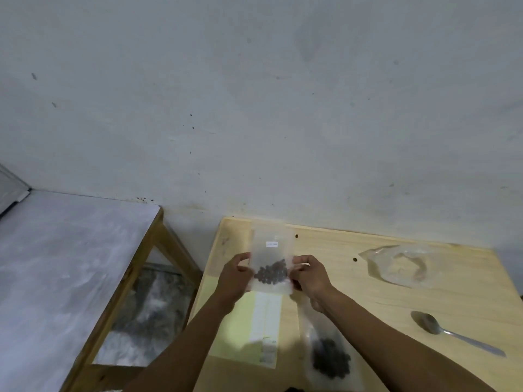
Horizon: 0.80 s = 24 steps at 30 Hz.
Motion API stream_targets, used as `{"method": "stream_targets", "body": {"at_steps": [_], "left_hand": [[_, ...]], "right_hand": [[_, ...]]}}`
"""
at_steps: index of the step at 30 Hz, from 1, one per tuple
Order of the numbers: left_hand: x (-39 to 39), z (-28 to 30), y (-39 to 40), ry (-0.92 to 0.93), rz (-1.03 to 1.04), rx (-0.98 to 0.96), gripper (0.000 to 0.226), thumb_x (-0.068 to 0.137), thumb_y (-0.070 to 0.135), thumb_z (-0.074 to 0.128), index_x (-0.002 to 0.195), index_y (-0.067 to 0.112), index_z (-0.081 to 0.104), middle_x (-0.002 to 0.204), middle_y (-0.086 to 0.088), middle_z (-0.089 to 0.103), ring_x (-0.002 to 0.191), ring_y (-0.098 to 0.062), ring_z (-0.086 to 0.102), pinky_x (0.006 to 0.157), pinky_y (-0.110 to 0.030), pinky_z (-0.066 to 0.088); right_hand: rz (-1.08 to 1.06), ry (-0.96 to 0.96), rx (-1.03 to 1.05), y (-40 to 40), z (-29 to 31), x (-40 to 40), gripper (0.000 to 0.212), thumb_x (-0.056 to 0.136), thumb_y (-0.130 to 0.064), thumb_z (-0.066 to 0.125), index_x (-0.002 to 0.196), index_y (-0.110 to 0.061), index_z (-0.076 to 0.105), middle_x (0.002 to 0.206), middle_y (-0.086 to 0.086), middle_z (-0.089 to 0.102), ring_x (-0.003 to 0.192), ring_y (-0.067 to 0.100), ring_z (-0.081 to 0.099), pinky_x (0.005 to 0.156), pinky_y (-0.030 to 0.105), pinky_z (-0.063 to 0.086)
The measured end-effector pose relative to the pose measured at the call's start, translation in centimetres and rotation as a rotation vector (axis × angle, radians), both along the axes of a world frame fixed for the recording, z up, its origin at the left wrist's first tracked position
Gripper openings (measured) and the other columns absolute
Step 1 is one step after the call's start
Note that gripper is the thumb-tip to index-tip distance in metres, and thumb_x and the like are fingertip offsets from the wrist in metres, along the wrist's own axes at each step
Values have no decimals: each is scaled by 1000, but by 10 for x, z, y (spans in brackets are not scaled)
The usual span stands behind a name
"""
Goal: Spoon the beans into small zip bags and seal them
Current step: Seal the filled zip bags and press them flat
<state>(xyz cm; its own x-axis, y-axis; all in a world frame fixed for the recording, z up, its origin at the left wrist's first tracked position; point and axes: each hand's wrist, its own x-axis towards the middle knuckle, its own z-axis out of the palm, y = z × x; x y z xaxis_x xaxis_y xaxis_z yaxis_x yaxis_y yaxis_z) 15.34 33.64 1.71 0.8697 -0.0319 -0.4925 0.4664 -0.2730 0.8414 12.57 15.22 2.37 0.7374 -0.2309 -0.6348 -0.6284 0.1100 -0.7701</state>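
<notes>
The left hand [236,274] pinches the left edge of the zip bag [271,257], the right hand [308,274] pinches its right edge. The bag hangs upright above the table [339,278], beans [270,273] low inside. Its zip runs crosswise, between both hands. The spoon [452,332] lies well apart, at the right.

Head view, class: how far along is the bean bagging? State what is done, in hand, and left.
Done: one filled bag lies on the table, spoon set down. In hand: left hand and right hand hold a bag of beans by its sides. Left: whether either is sealed cannot be told.
</notes>
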Motion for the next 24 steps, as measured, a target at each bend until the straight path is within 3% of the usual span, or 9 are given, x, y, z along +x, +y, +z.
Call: {"method": "stream_targets", "body": {"at_steps": [3,6,9,12,15,18,21,24], "left_hand": [[11,-11,-2,-17,-14,84,46,88,1,54,128,23,58,70,-5,55,59,-16,47,53,-27,41],[24,-14,-7,-70,1,205,50,89,4,50,135,24,54,85,-2,62,65,-13,50,55,-19,41],[33,-12,-12,-97,0,309,51,92,12,52,142,18,46,123,-6,62,100,-20,60,85,-28,48],[37,-14,-15,-77,-83,363,52,93,16,54,144,17,44,141,-9,52,125,-25,52,103,-33,40],[34,-17,-12,-68,-185,389,50,94,21,54,143,20,45,148,-7,46,132,-25,46,109,-33,36],[29,-17,-10,-113,-215,412,52,93,19,57,144,17,43,150,-6,42,137,-24,39,113,-33,30],[25,-17,-9,-207,-153,457,54,89,16,62,141,16,46,143,-11,44,134,-27,41,114,-38,31],[13,-11,-13,-237,-166,409,47,89,11,58,135,18,49,123,-9,50,113,-25,55,95,-33,45]], "right_hand": [[-150,36,42,8,-14,15,28,89,13,38,82,-11,52,78,11,52,56,19,42,37,19,34],[-113,29,-3,13,-21,27,24,90,8,44,100,-7,60,96,11,60,69,19,53,48,20,46],[21,41,-3,15,-17,34,39,94,5,46,130,-8,52,100,11,60,66,16,54,50,17,46],[90,46,-14,13,-15,36,49,97,3,44,144,-10,41,111,14,62,64,13,53,46,14,44],[85,45,14,8,-15,33,47,97,1,43,142,-12,42,127,20,61,76,19,56,57,21,46],[137,-22,-104,-2,-13,27,40,96,-3,48,136,-11,50,114,10,62,90,18,57,76,29,48],[117,-72,-109,-21,-6,18,32,95,2,49,123,-11,57,98,-4,60,81,7,57,69,19,46],[163,-106,-249,-46,1,-2,24,95,-3,52,112,-17,61,99,-6,60,84,6,59,71,18,45]]}}
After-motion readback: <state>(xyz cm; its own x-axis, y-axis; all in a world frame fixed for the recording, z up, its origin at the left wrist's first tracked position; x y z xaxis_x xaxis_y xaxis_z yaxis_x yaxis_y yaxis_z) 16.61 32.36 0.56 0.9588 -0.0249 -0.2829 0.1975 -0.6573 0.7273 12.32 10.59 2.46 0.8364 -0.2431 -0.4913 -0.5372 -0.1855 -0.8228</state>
